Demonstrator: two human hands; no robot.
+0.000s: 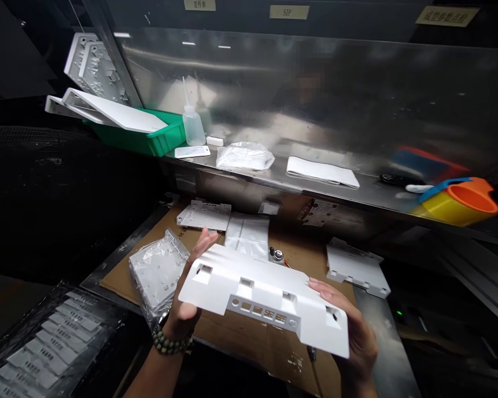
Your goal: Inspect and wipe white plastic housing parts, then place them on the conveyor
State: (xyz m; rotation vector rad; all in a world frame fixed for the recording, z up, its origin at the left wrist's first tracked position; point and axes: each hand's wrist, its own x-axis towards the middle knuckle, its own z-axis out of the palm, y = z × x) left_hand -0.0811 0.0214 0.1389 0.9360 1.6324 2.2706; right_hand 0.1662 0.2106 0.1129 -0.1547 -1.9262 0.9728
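A white plastic housing [257, 276] with square cutouts and a recessed row of port openings is held up above the bench, tilted down to the right. My left hand [191, 293], with a beaded bracelet at the wrist, grips its left end. Its right end is in my right hand [352, 320], thumb and fingers closed around the edge. Just left of my left hand lies a similar part in a clear plastic bag [160, 271]. Behind the housing are a stack of clear bags [247, 235] and a small round metal object [276, 254].
Cardboard [124, 276] covers the bench. Other white housings lie at the back [205, 214] and right [357, 268]. A steel shelf [282, 179] carries a green bin [161, 138], a squeeze bottle [194, 127] and a tape dispenser-like yellow-orange object [456, 204]. Bagged parts [45, 354] sit lower left.
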